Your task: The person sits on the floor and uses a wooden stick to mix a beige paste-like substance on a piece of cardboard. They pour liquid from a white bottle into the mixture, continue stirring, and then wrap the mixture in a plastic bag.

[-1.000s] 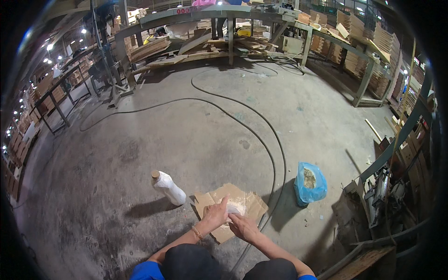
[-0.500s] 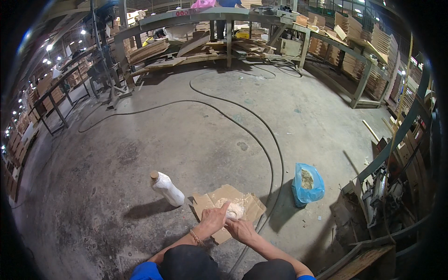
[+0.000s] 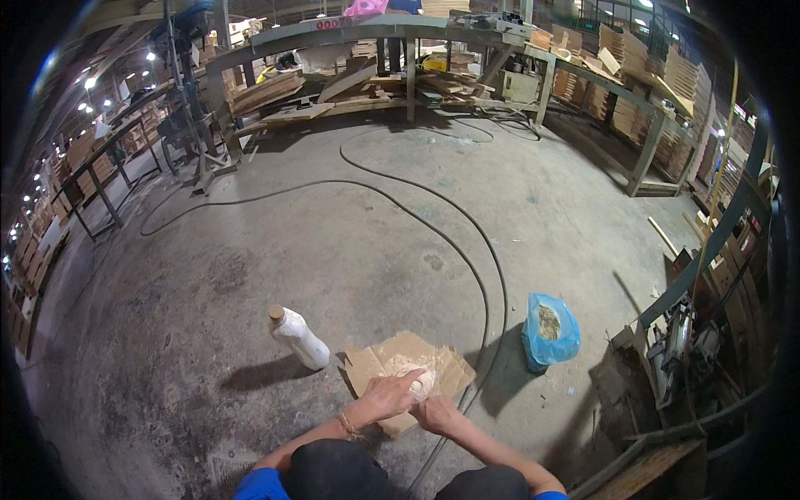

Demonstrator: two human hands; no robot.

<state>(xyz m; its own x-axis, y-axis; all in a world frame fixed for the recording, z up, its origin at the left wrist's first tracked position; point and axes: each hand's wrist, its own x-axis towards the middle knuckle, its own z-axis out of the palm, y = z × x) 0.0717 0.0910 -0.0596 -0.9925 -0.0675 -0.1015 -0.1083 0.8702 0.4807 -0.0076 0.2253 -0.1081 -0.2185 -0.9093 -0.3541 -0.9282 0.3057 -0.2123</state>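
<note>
On the floor before me lies a torn piece of brown cardboard (image 3: 454, 371) bearing a pile of pale, sawdust-like crumbs (image 3: 425, 383). My left hand (image 3: 387, 398) is over the pile's near left side, its index finger stretched across the crumbs; its other fingers are partly hidden. Close beside it, at the cardboard's near edge, my right hand (image 3: 437, 414) is closed, and whatever it may grip is too small to make out. Left of the cardboard stands a white bottle (image 3: 300, 340) with a tan cap. A blue plastic bag (image 3: 565, 329), opened at the top, holds yellowish-brown material at the right.
A dark hose (image 3: 454, 242) loops across the concrete floor and passes the cardboard's right side. Machine parts and a metal frame (image 3: 675, 333) stand at the right. Far ahead is a long metal bench (image 3: 325, 35) with wooden boards (image 3: 350, 104) stacked beneath it.
My left hand has turned and its index finger now reaches further right and lower across the crumbs. My right hand has shifted slightly right and nearer to me.
</note>
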